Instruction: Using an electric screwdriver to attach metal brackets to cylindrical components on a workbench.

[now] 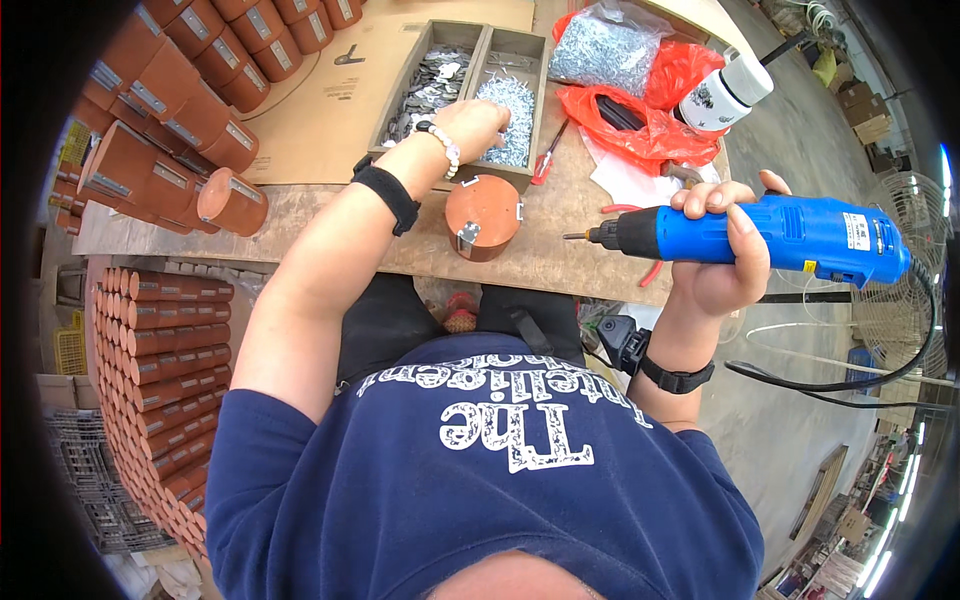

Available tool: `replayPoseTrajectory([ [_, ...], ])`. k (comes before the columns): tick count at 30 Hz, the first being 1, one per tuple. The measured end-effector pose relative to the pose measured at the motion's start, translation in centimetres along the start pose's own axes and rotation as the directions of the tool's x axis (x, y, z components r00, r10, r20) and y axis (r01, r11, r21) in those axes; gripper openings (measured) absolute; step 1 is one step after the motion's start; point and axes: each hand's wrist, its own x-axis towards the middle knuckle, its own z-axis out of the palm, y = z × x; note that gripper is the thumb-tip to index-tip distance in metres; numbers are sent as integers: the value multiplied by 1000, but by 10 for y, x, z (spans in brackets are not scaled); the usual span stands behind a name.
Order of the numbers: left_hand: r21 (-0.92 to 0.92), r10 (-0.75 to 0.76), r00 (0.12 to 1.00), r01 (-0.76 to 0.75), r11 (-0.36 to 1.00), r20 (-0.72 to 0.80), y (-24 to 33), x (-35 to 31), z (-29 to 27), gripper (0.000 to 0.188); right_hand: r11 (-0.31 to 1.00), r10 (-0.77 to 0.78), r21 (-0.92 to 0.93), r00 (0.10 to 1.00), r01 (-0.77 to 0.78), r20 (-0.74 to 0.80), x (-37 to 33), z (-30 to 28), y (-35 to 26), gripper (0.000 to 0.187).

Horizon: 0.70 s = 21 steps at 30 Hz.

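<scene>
My right hand [735,240] is wrapped round a blue electric screwdriver [815,232], held level over the table's right side with its bit [577,236] pointing left. Its black cord trails off to the right. My left hand [472,128] reaches into the two-part wooden box [484,52], its curled fingers at the small silver screws [508,100] in the right compartment. Whatever is between the fingertips is hidden. Small flat metal pieces [440,72] fill the left compartment. Between my arms a reddish-brown cylinder [483,212] stands at the table's near edge, with metal fittings on it.
Many similar cylinders [150,150] are stacked at the left, and more [175,360] stand below the table edge. A red-handled screwdriver [548,155], red plastic bags [640,130], a bag of screws [605,45] and a white bottle [725,92] lie to the right. Red-handled pliers [650,273] are under the power tool.
</scene>
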Motion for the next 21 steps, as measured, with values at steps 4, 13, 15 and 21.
replayPoseTrajectory([
  [4, -59, -17, 1000, 16, 998, -23, 0, -2, -1, 22, 1000, -4, -7, 1000, 4, -8, 0, 4, -1, 52],
  [13, -240, -12, 959, -58, 969, -282, -1, -11, -8, 13, 1000, -30, 8, 999, 30, 15, 1, 8, 0, 51],
  [15, -568, -186, 962, 42, 822, -199, 11, -22, -19, 15, 999, -37, 18, 999, 37, 10, 0, 9, 0, 50],
  [21, -992, -257, 959, 107, -65, 121, 57, -82, -45, 18, 977, -166, 153, 980, 148, 109, 3, 27, 2, 43],
])
